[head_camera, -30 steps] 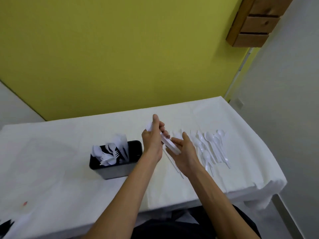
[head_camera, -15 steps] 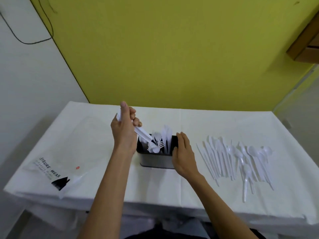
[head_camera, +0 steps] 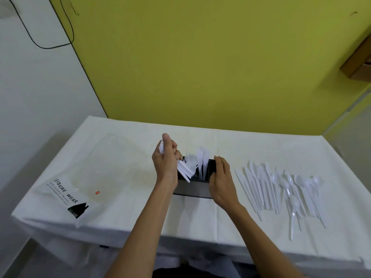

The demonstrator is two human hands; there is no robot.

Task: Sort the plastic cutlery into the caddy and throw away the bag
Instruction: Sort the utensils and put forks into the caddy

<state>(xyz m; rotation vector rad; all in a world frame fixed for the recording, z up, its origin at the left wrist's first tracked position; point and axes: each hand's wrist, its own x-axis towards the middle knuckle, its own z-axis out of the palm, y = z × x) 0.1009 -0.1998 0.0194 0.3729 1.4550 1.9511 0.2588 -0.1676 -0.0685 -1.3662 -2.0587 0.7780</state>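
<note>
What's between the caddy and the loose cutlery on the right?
Head view: only the right hand, on the caddy's right end; beyond it, bare white tablecloth up to the loose cutlery.

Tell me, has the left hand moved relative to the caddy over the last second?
Yes. The left hand, gripping a bundle of cutlery, went from right of the caddy to its left end.

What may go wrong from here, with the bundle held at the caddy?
1. The left hand grips the bundle tilted at the caddy, so pieces may catch on the forks standing inside and spill.
2. The right hand holds only the caddy's right end; a hard push might tip it.
3. The bag lies near the table's front edge and could slide off.
</note>
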